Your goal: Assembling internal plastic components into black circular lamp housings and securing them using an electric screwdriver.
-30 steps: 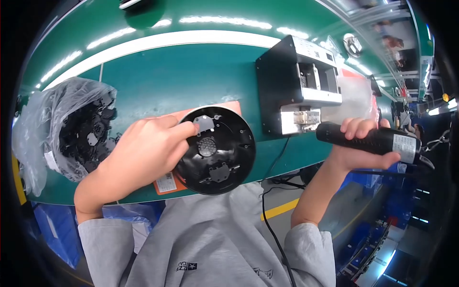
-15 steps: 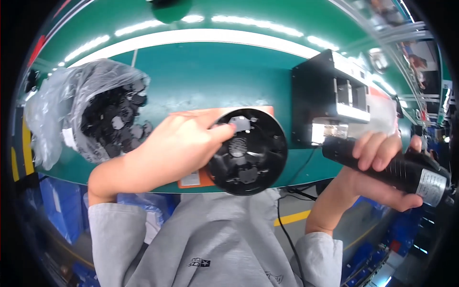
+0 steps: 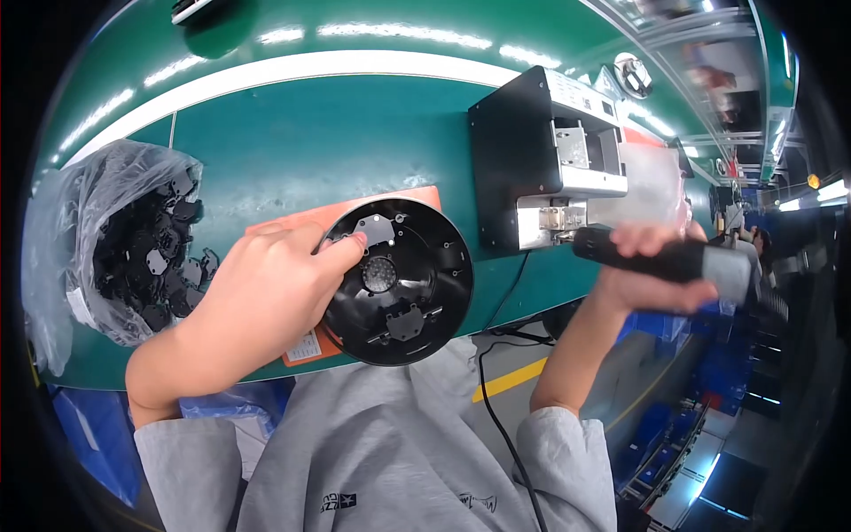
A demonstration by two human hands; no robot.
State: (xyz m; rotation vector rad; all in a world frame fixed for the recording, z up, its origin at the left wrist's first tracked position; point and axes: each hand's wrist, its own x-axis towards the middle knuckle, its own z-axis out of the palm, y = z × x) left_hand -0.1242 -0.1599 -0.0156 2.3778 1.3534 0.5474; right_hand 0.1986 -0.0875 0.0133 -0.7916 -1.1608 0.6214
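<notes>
A round black plastic disc point(image 3: 401, 282) lies on an orange mat point(image 3: 301, 222) near the front edge of the green bench. My left hand point(image 3: 266, 297) rests on its left rim, with a fingertip pressing a small grey plate point(image 3: 376, 230) onto the disc's upper part. A second small plate point(image 3: 404, 323) sits in the disc's lower part. My right hand point(image 3: 651, 266) grips a black electric screwdriver point(image 3: 683, 262), held level with its tip pointing left at the metal front of a black box point(image 3: 541, 168).
A clear plastic bag point(image 3: 120, 239) full of several small black parts lies at the bench's left. A black cable point(image 3: 496, 390) hangs from the box over the bench edge point(image 3: 213, 377). Blue bins point(image 3: 709, 417) stand on the floor at right.
My right hand has brought the screwdriver up and left, close to the black box. My left hand stays on the disc, its fingertip still on the small plate.
</notes>
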